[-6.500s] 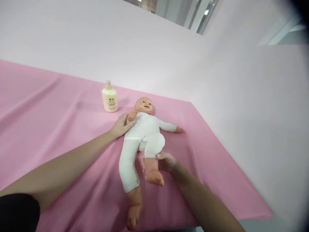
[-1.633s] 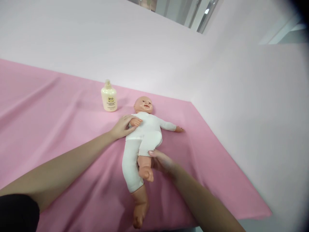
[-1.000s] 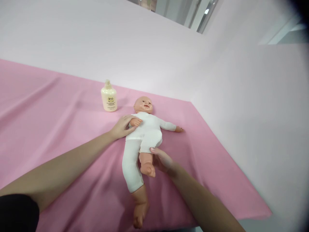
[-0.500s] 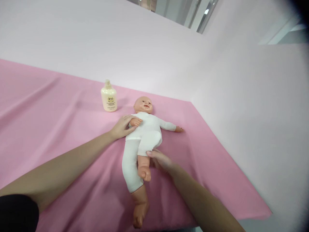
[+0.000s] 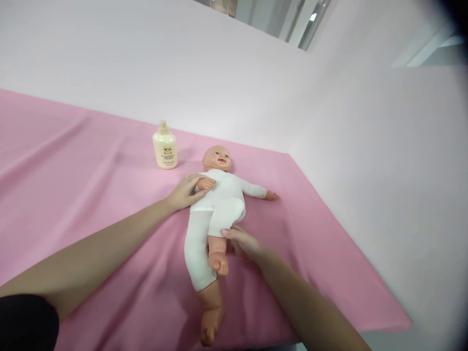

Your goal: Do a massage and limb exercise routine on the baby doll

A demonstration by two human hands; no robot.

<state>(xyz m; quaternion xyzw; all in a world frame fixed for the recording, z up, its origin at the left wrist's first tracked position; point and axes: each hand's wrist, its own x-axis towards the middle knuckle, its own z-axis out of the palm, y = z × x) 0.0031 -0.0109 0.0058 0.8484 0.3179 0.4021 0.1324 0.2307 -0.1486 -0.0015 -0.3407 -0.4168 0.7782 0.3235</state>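
Observation:
A baby doll in a white top and white trousers lies on its back, head toward the far edge. One of its legs is bent at the knee; the other stretches toward me. At the doll's side, my left hand is closed around its arm, with the doll's small hand showing above my thumb. My right hand grips the bent leg near the trouser cuff, thumb on top and the other fingers mostly hidden behind the leg. The doll's other arm lies outstretched on the cloth.
A pink cloth with soft folds covers the table. Beyond the doll, to the left, stands a cream pump bottle with a printed label. White panels rise along the back and right edges.

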